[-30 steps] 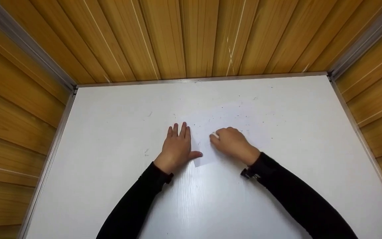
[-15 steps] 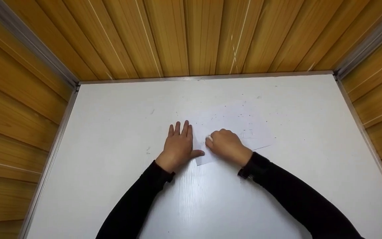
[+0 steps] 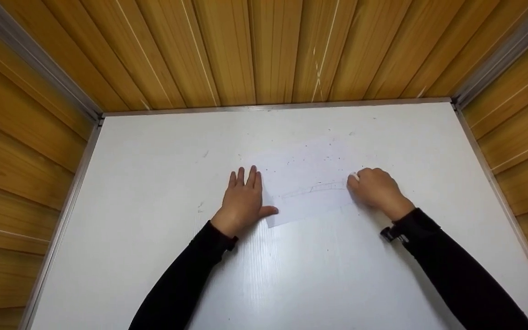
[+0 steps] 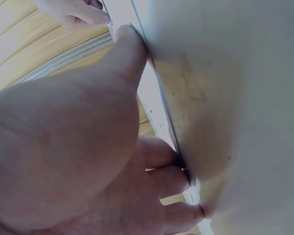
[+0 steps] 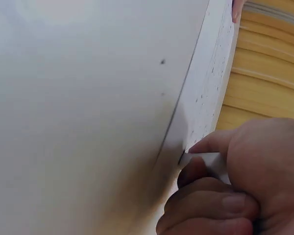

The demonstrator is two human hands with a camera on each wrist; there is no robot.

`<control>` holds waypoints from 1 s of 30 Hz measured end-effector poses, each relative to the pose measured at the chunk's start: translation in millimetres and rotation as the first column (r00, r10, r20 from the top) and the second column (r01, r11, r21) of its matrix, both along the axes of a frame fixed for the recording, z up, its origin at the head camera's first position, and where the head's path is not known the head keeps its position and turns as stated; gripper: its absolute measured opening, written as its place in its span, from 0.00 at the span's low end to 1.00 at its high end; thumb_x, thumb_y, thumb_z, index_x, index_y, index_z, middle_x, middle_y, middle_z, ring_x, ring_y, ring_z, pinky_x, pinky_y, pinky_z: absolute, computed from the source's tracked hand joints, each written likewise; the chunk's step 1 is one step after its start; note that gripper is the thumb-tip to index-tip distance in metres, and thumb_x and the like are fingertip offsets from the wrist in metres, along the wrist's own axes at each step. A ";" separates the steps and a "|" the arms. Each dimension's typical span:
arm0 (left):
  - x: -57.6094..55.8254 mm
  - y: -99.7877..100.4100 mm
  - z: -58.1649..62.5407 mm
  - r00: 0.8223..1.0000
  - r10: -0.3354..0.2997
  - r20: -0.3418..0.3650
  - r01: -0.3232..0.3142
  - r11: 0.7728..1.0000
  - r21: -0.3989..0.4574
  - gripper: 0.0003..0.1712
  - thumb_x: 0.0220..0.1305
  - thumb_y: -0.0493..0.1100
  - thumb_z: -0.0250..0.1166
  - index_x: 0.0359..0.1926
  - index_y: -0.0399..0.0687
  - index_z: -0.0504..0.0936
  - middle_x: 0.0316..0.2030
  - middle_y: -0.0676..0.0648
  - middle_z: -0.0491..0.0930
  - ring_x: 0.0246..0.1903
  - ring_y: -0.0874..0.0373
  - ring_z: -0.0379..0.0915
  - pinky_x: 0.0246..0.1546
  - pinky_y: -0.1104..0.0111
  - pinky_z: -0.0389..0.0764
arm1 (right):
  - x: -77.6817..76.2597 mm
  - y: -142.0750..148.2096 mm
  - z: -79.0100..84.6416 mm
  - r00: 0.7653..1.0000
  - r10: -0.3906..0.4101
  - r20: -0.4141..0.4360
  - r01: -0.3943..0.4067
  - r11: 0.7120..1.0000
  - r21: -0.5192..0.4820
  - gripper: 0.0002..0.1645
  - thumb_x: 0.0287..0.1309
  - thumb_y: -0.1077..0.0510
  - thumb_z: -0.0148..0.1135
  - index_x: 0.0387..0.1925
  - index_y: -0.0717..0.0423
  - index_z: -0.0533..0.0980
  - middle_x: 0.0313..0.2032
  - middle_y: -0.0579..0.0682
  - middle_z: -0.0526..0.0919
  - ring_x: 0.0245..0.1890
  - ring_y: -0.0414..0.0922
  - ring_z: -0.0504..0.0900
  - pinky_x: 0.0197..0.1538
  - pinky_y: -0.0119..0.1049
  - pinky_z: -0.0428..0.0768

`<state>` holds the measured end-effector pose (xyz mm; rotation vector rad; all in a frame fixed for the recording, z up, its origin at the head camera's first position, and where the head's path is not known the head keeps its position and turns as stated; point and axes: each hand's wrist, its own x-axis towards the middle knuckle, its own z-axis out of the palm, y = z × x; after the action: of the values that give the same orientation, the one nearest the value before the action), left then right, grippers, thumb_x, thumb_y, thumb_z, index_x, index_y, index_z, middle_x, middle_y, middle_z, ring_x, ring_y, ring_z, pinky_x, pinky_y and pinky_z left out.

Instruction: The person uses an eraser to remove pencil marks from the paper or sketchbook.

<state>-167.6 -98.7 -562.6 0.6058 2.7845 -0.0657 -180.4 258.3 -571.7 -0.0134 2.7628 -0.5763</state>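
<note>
A thin white sheet of paper (image 3: 305,208) lies on the white table, with a faint band of pencil lines (image 3: 323,187) across it. My left hand (image 3: 242,200) rests flat along the paper's left edge, fingers straight and thumb out over the lower left corner. At the right edge of the sheet, my right hand (image 3: 377,190) pinches a small white eraser (image 5: 210,162) between thumb and fingers. Its dark-smudged end meets the paper in the right wrist view. Most of the eraser is hidden in the head view, and the remaining right fingers are curled under.
Dark crumbs (image 3: 327,158) are scattered over the paper and the table (image 3: 163,183) around it. Grey smudges mark the tabletop left of the sheet. Wood-look panels (image 3: 273,50) wall in the table's back and both sides, with a metal strip along the edge.
My right hand shifts slightly left, then sweeps right with the eraser to the paper's right edge, uncovering the pencil band. My left hand stays in place on the sheet.
</note>
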 end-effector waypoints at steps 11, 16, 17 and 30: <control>1.7 2.5 -0.2 1.000 0.000 -0.007 0.000 1.000 -0.013 0.70 0.68 0.83 0.61 0.86 0.31 0.58 0.87 0.33 0.56 0.86 0.30 0.52 0.87 0.41 0.57 | 15.4 -90.9 6.8 0.992 0.107 -0.067 -0.114 0.986 -0.123 0.27 0.86 0.45 0.51 0.30 0.56 0.77 0.25 0.53 0.77 0.29 0.50 0.77 0.38 0.45 0.77; 0.0 2.0 -2.2 1.000 0.003 -0.022 -0.002 1.000 0.009 0.70 0.67 0.83 0.62 0.85 0.31 0.58 0.86 0.32 0.56 0.86 0.29 0.53 0.87 0.40 0.56 | 12.9 -150.6 11.5 0.974 0.214 -0.073 -0.222 0.966 -0.132 0.26 0.84 0.46 0.51 0.32 0.56 0.82 0.29 0.55 0.84 0.35 0.54 0.83 0.44 0.52 0.83; 0.0 1.9 -2.8 1.000 0.003 -0.030 -0.003 1.000 0.018 0.69 0.68 0.82 0.63 0.85 0.31 0.59 0.86 0.32 0.57 0.85 0.29 0.54 0.87 0.40 0.57 | 11.7 -160.5 11.7 0.971 0.229 -0.072 -0.237 0.962 -0.134 0.26 0.83 0.47 0.51 0.31 0.56 0.82 0.30 0.55 0.85 0.36 0.55 0.84 0.45 0.54 0.83; 0.5 6.1 -0.4 1.000 0.016 -0.012 -0.017 1.000 -0.018 0.70 0.66 0.84 0.62 0.86 0.33 0.57 0.87 0.35 0.56 0.87 0.32 0.52 0.87 0.40 0.56 | 4.1 -129.7 -1.0 0.981 0.195 -0.012 -0.196 0.979 -0.058 0.29 0.79 0.45 0.51 0.40 0.64 0.87 0.41 0.64 0.89 0.43 0.61 0.86 0.52 0.60 0.86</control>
<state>-167.1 -92.6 -563.0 0.5796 2.7973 -0.0914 -176.2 128.6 -572.8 -0.2976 2.7077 -0.6048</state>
